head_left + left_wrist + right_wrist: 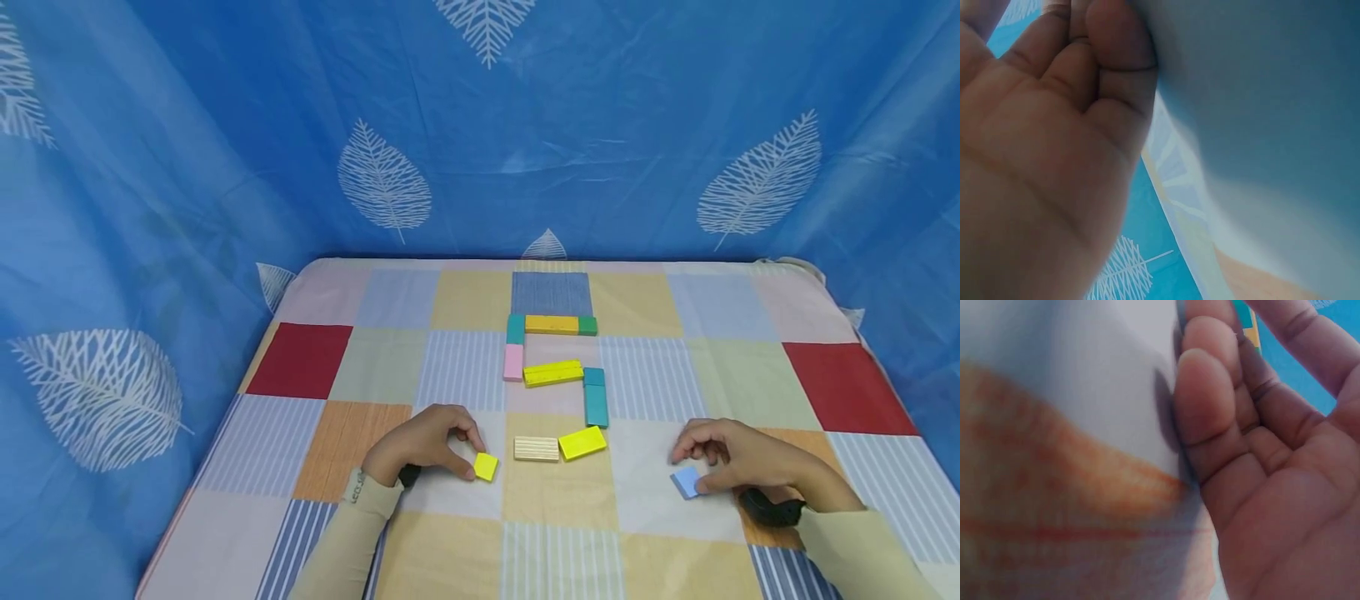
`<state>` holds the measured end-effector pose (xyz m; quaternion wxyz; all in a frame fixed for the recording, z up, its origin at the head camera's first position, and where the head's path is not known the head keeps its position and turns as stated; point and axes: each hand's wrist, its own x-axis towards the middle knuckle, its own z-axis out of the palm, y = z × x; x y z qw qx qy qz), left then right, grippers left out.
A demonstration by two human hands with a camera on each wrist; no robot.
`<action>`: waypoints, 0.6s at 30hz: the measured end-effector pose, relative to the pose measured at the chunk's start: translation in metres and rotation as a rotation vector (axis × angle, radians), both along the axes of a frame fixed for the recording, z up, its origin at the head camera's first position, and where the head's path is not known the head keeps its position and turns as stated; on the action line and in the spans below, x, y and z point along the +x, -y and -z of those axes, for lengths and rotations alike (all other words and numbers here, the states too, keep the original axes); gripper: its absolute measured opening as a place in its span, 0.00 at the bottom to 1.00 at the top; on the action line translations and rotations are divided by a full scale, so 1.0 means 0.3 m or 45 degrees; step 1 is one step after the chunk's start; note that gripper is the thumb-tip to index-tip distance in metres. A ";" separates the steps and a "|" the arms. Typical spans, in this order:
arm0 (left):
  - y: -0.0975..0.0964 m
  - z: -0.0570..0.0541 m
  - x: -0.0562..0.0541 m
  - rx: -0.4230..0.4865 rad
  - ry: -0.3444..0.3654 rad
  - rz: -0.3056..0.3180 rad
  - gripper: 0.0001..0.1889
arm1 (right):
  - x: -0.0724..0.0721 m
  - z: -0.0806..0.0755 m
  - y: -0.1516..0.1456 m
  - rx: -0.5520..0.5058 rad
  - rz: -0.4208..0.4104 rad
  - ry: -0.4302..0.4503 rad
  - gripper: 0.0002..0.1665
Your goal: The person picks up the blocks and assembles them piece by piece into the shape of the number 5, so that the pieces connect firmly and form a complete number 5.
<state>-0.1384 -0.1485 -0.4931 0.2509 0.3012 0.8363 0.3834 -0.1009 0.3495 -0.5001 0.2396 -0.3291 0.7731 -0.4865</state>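
Observation:
In the head view my left hand (429,439) is at the table's lower middle, its thumb and index finger pinching a small yellow block (486,467) at the cloth. Farther right, my right hand (738,457) holds a small light-blue block (686,482) between thumb and fingertips, low over a pale patch. Between the hands lies a pale wooden block (536,449) with a ridged top, beside a slanted yellow block (582,443). The left wrist view shows my left palm (1041,144) and bent fingers; the right wrist view has my right palm (1297,506) with curled fingers. Neither wrist view shows a held block.
Beyond the hands, more blocks form a bent line: an orange block (551,324), a green one (587,326), a pink one (513,362), a long yellow one (552,373) and teal ones (596,406). A patchwork cloth (555,558) covers the table; a blue curtain (570,150) surrounds it.

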 end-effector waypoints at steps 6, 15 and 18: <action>-0.008 -0.011 0.005 -0.018 -0.012 -0.015 0.13 | 0.009 0.001 -0.003 -0.009 -0.023 -0.012 0.17; -0.027 -0.027 0.003 -0.058 -0.047 -0.084 0.13 | 0.013 0.012 -0.005 -0.028 -0.052 -0.080 0.20; -0.032 -0.026 0.003 -0.065 -0.053 -0.095 0.13 | 0.013 0.012 -0.003 -0.033 -0.048 -0.077 0.19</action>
